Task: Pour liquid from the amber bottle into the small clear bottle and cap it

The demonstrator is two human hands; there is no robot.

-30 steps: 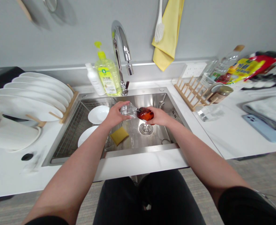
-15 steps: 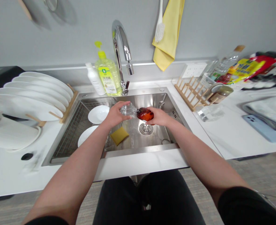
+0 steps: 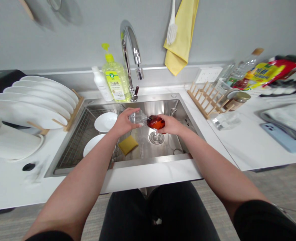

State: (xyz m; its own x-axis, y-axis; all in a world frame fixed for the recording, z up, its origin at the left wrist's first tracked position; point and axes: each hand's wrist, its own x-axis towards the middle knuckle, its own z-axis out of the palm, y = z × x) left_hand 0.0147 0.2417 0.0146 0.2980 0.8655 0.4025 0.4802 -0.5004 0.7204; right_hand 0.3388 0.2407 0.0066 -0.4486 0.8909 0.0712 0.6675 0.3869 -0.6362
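Observation:
Over the sink basin, my left hand (image 3: 126, 123) is closed around a clear, see-through container (image 3: 138, 117), tilted on its side. My right hand (image 3: 171, 125) grips an amber bottle (image 3: 156, 122) lying roughly level, its dark neck pointing left at the clear container's opening. Whether the neck touches or enters the opening is too small to tell. Beneath them on the basin floor are a yellow sponge (image 3: 128, 145) and the drain (image 3: 156, 137). Two white plates, one of them a plate (image 3: 106, 122) near my left hand, sit in the wire rack.
A chrome faucet (image 3: 130, 50) arches behind the basin, beside a dish soap bottle (image 3: 115, 82) and a white bottle (image 3: 102, 83). White plates (image 3: 32, 110) stand in a wooden rack at left. On the right are a wooden rack (image 3: 205, 100), jars and a blue phone (image 3: 283, 137).
Both hands hold almost the same position, with the amber bottle and the clear container still neck to opening. Only a very slight shift of the whole view shows.

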